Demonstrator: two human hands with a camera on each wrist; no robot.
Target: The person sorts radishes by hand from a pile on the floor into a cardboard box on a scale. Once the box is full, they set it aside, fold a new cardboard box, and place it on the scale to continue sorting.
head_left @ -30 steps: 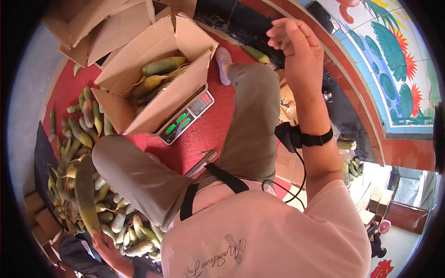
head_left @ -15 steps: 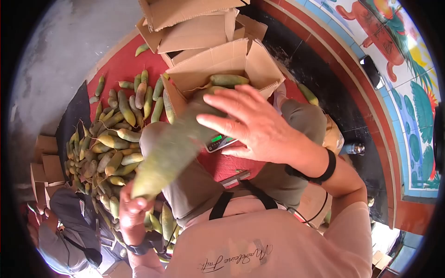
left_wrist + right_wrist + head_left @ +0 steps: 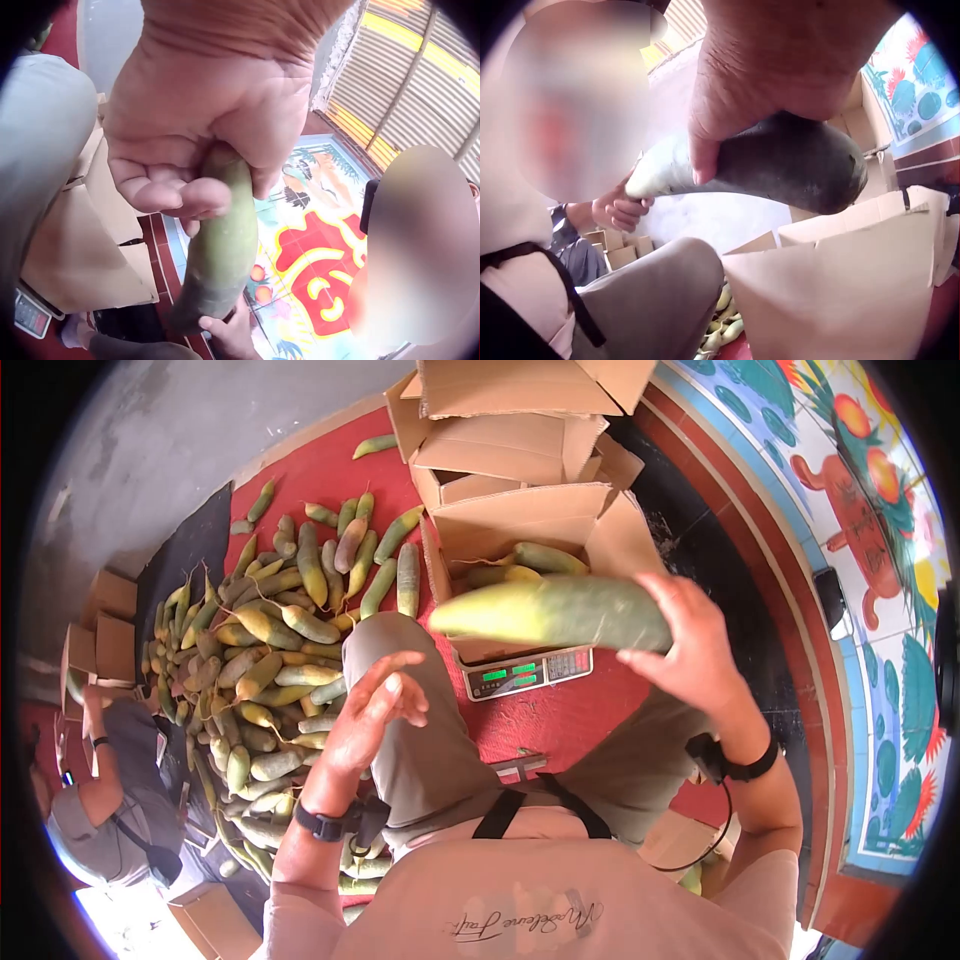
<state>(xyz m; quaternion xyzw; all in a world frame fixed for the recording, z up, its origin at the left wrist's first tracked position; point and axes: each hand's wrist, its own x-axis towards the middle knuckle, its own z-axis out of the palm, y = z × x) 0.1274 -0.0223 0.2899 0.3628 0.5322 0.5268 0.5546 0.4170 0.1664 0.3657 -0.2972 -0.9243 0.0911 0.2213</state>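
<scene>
My right hand (image 3: pixel 690 640) grips a large green radish (image 3: pixel 550 612) by its dark, thick end, thumb on one side and fingers on the other. The radish lies nearly level above the scale, its pale yellow-green end pointing left. My left hand (image 3: pixel 375 715) is close to that pale end, fingers loosely bent; the head view shows a gap between them, while in the left wrist view the fingers overlap the radish (image 3: pixel 221 247). Below, an open cardboard box (image 3: pixel 520 510) holding several radishes stands on a digital scale (image 3: pixel 530 672) with lit green displays.
A big heap of green radishes (image 3: pixel 260 680) spreads over the red mat (image 3: pixel 610 715) at the left. More cardboard boxes (image 3: pixel 510 445) are stacked behind the open box. Another person (image 3: pixel 105 800) sits at the far left. A tiled wall (image 3: pixel 840 530) runs along the right.
The left hand lifted the radish from the heap side and the right hand came down to take its thick end. The radish has swung level over the scale, and the left hand has come away from it.
</scene>
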